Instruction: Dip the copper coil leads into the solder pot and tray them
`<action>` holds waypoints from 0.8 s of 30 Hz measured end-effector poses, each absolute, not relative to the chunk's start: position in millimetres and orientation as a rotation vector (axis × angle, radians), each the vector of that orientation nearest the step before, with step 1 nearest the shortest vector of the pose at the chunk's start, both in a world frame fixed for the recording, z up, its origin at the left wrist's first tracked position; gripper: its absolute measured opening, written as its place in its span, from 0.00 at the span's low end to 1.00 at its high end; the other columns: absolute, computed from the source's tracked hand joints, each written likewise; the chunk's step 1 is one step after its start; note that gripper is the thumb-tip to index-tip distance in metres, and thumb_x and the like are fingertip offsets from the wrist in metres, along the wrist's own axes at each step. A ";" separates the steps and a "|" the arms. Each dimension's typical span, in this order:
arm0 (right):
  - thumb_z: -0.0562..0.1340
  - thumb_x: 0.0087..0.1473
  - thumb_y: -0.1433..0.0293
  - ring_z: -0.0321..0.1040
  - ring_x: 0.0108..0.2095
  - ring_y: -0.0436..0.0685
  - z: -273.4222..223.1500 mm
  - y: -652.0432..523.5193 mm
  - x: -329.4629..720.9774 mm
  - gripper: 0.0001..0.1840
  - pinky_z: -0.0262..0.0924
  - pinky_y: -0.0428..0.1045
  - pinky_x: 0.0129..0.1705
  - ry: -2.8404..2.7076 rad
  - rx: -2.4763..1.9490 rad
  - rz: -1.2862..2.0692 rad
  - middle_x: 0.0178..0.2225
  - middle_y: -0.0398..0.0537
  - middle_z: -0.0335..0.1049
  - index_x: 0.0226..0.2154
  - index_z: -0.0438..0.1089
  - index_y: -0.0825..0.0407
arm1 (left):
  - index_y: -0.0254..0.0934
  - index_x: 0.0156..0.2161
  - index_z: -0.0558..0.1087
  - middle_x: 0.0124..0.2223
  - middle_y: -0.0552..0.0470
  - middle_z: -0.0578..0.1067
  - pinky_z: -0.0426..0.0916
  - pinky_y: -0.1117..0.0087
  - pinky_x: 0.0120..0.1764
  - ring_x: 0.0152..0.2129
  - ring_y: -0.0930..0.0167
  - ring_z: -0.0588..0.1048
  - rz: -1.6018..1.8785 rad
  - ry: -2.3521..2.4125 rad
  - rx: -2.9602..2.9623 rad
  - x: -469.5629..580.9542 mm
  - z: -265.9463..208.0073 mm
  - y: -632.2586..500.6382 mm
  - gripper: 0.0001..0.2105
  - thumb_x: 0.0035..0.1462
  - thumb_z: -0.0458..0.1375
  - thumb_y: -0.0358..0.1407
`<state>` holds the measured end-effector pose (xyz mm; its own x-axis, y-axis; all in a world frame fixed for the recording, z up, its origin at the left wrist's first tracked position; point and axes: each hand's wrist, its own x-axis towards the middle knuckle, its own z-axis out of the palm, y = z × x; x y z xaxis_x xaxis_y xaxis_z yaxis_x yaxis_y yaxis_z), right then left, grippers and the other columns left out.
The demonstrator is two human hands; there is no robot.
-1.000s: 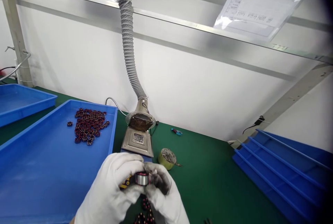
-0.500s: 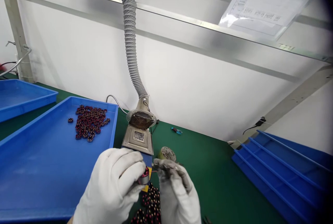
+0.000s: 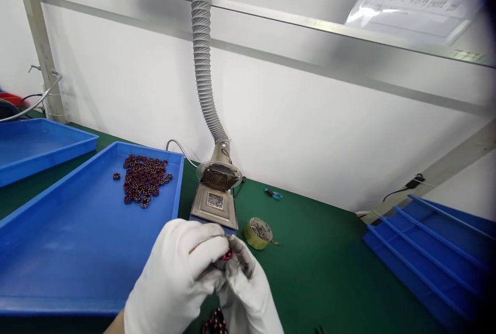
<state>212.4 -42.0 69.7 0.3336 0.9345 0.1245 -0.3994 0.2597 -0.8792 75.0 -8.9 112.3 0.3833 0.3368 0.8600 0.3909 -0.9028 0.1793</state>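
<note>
My left hand, in a white glove, is closed around a small ring-shaped coil with pink and black on its top. Fingers hide most of the coil, and a thin reddish wire end pokes out between them. My right hand, gloved with grey-stained fingertips, is pressed against the coil's right side with its fingers pinched together. Below the hands lies a pile of similar coils, partly covered. Just beyond is a metal solder pot with a square opening of shiny metal.
A blue tray on the left holds many coils. A flexible grey duct ends in a hood over the pot. To the right are a yellowish tin, blue-handled cutters and stacked blue trays.
My right hand has moved left and now meets the left hand at the coil, hiding more of it. The view has shifted slightly, and the tin shows fully.
</note>
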 end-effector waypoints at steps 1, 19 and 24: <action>0.73 0.33 0.68 0.73 0.34 0.59 65.0 -37.9 216.3 0.16 0.70 0.51 0.36 -0.747 -0.852 1.057 0.32 0.47 0.77 0.30 0.75 0.48 | 0.37 0.42 0.69 0.39 0.48 0.77 0.69 0.68 0.35 0.33 0.69 0.74 -1.636 -0.652 -2.652 74.4 113.0 -7.1 0.09 0.54 0.53 0.28; 0.72 0.35 0.66 0.72 0.37 0.60 63.8 -38.1 207.7 0.17 0.66 0.57 0.44 -0.678 -0.677 1.368 0.32 0.49 0.76 0.32 0.74 0.50 | 0.41 0.27 0.79 0.34 0.54 0.79 0.69 0.74 0.40 0.33 0.69 0.76 -2.455 -1.136 -3.252 72.8 111.9 -1.1 0.11 0.38 0.61 0.24; 0.67 0.43 0.61 0.72 0.32 0.57 72.4 -48.5 203.5 0.17 0.68 0.54 0.37 -0.658 -0.668 1.451 0.32 0.48 0.76 0.37 0.73 0.49 | 0.40 0.23 0.76 0.28 0.54 0.79 0.71 0.74 0.34 0.29 0.70 0.76 -3.106 -1.333 -2.619 73.3 105.8 -0.5 0.05 0.42 0.60 0.28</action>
